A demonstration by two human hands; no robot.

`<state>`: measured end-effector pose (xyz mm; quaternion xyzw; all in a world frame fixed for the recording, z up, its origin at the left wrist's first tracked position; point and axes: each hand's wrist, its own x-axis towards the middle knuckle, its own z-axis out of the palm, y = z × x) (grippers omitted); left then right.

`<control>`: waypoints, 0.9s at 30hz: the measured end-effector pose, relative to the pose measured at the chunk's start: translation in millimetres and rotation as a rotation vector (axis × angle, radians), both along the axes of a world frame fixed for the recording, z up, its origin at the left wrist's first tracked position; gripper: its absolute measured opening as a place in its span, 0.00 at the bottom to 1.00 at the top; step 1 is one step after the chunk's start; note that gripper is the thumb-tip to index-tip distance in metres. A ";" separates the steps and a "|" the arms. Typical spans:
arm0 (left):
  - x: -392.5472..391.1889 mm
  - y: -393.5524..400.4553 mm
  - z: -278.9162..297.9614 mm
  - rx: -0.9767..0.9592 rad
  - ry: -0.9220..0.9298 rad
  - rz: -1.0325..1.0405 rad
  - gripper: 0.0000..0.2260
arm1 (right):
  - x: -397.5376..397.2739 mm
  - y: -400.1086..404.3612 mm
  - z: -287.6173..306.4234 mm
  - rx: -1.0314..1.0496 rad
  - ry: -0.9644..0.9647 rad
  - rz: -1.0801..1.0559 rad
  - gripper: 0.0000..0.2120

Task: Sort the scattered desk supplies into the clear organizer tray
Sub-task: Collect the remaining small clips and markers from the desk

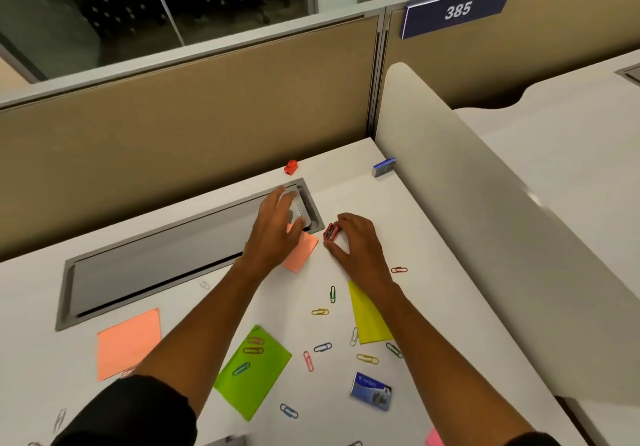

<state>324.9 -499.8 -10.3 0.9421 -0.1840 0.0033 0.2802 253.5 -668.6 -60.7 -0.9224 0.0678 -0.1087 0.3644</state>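
Right now the right hand curls over a small red sharpener, thumb and forefinger closing on it; pinch looks just made or nearly made, sharpener sitting at table level or barely off it. Left hand is spread flat, fingers straight, holding nothing, reaching across a salmon sticky note onto the grey cable hatch. Sharpener lies just beside the left hand's thumb side, between the two hands, so right hand is clearly the nearer one and owns it. Its long axis runs roughly away from the person, tilted a bit left.

Clear organizer tray is not identifiable in view; a blurred grey edge at the bottom of the frame could be it, cannot tell. If so, the carry goes back toward the person, over the scatter.

Outward from the hands: coloured paper clips strewn between the forearms, yellow note partly under the right forearm, green note, second salmon note, blue staple box near, another blue box and a second red sharpener far by the partition.
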 end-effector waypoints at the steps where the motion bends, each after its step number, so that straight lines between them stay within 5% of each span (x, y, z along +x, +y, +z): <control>1: 7.5 -3.0 0.7 -0.002 -0.006 0.004 0.22 | -0.2 -0.1 -0.1 0.004 -0.007 0.000 0.24; 18: 97.8 -33.7 -11.9 0.158 -0.017 0.043 0.34 | 0.7 1.0 -8.6 -0.003 -0.021 -0.016 0.27; 27: 108.5 -37.4 -28.5 0.133 -0.109 -0.014 0.22 | 0.5 2.9 -5.0 -0.008 -0.055 -0.015 0.24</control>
